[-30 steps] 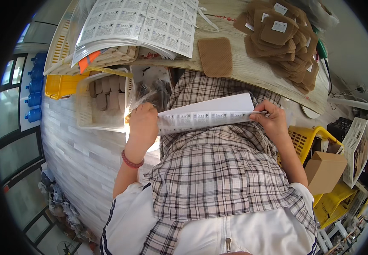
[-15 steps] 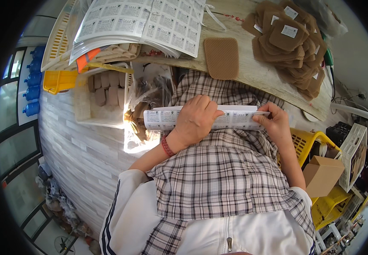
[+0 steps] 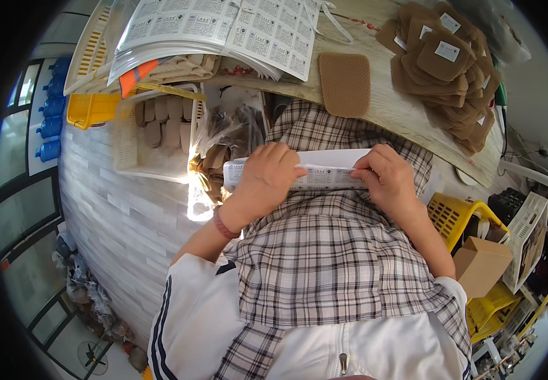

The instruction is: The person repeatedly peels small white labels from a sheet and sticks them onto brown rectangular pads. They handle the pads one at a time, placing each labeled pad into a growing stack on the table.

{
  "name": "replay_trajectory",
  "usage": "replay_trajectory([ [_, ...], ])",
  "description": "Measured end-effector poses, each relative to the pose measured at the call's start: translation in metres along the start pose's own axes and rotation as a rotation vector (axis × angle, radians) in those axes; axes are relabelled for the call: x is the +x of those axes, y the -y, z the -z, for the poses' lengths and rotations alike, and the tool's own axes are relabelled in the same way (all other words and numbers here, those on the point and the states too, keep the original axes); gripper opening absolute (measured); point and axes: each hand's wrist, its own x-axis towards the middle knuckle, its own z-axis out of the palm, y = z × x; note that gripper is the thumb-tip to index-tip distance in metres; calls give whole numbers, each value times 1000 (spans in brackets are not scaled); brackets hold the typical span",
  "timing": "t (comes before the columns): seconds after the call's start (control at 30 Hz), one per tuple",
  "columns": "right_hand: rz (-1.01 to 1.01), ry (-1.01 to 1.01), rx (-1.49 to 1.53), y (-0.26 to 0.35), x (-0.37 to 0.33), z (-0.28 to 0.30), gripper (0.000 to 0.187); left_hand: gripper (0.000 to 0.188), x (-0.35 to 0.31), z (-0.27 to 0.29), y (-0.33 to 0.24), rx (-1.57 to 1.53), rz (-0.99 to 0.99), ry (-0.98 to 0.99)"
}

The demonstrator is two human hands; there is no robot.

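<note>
A folded strip of white label sheet point(image 3: 324, 175), printed in rows of small blocks, lies across my lap between both hands. My left hand point(image 3: 266, 174) is closed on its left part, thumb pressed on the printed face. On the right part, my right hand point(image 3: 385, 174) pinches the edge between thumb and fingers. Pale unprinted paper shows behind the printed band. Beyond the strip, a single brown textured pad point(image 3: 345, 85) lies at the table's near edge. Several large label sheets point(image 3: 223, 31) are stacked at the upper left.
A pile of brown pads point(image 3: 442, 69), some with white labels, covers the right of the wooden table point(image 3: 382, 95). On the left stands a white basket point(image 3: 125, 161) of brown pieces beside a plastic bag point(image 3: 229, 130). Yellow crates point(image 3: 445, 215) and a cardboard box point(image 3: 482, 266) sit at right.
My right hand has moved left along the strip, nearer my left hand, which has shifted slightly left. More pale paper shows behind the band. The whole view has shifted a little.
</note>
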Motion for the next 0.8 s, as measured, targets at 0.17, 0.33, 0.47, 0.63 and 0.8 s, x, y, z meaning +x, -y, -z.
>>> replay_trajectory([
  [0.17,61,46,9,1,4,-1,13,14,-20,11,1,-252,175,103],
  [0.33,0,89,20,-4,2,-2,12,17,-27,31,20,-397,385,181],
  [0.47,34,99,33,-2,5,-5,13,15,-47,30,31,-580,550,274],
  [0.63,16,109,34,-10,8,-8,15,16,-63,47,59,-804,914,344],
  [0.8,101,192,34,6,17,-16,16,13,-69,51,77,-588,834,566],
])
